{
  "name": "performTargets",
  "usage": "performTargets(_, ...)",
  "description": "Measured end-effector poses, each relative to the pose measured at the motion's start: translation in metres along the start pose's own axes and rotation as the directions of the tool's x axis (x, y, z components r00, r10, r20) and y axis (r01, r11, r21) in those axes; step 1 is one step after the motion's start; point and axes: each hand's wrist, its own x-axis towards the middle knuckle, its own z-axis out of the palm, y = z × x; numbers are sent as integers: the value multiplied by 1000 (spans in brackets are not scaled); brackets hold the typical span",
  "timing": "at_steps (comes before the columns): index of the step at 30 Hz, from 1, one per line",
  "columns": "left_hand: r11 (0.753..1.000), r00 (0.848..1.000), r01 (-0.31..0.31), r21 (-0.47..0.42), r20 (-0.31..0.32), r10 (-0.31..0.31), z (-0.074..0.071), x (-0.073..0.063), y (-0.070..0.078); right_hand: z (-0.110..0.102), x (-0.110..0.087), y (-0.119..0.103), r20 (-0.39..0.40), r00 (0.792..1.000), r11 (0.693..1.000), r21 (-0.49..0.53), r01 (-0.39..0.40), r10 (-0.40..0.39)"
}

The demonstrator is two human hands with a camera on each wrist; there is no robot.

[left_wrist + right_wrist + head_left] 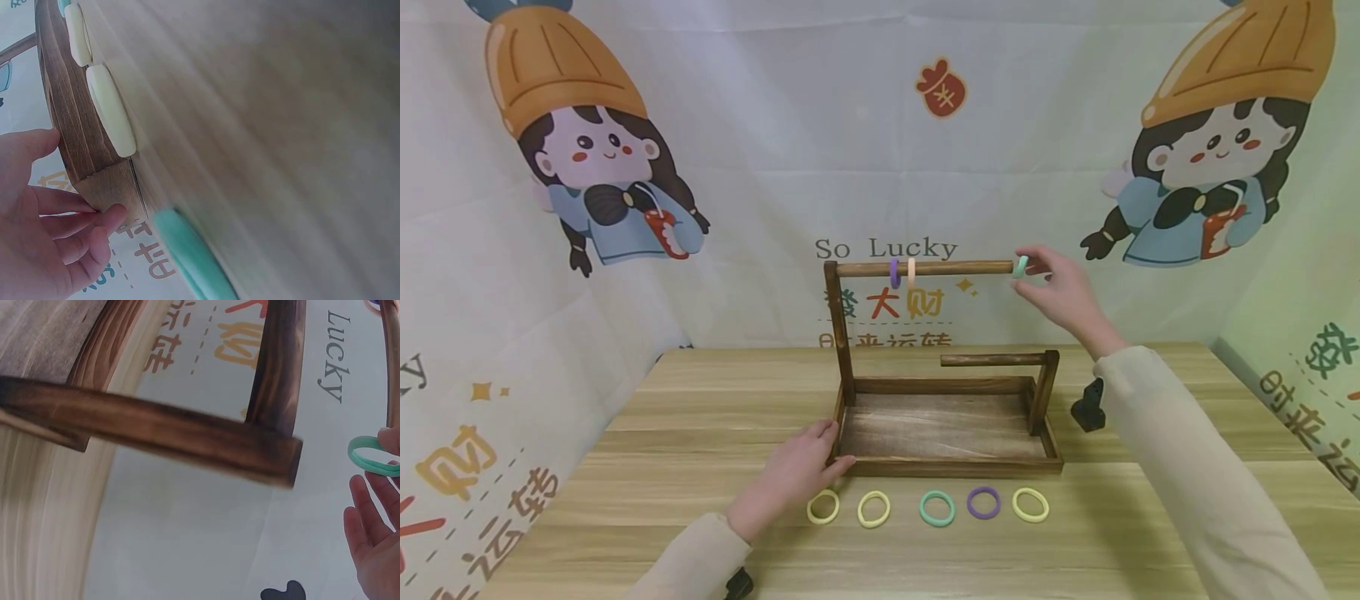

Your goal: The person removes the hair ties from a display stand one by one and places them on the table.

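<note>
My right hand (1060,287) pinches a mint green hair tie (1020,267) between thumb and fingers, at the free right end of the upper bar (966,268) of a brown wooden rack. In the right wrist view, the green hair tie (369,456) is a ring-shaped band right by the bar's tip. A purple hair tie (895,273) and a peach one (912,272) hang further left on that bar. My left hand (797,462) grips the left front corner of the rack's tray (955,467), thumb over the front edge. The left wrist view shows fingers curled at that wooden corner (109,187).
In front of the tray lie yellow hair ties (873,509), a green one (937,508) and a purple one (983,502). A shorter lower bar (992,360) points left from the rack's right post (1043,392). Behind the table (700,400) hangs a printed cloth (790,125).
</note>
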Motion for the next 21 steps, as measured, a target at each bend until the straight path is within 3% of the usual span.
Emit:
performTargets(9,1000,1000,-1,1,-8,1,1,0,0,-12,-12,9,-6,1000,999,43,14,-14)
performTargets(21,1000,1000,5,-3,-3,-5,1,0,0,-23,-32,21,47,998,999,7,44,-44)
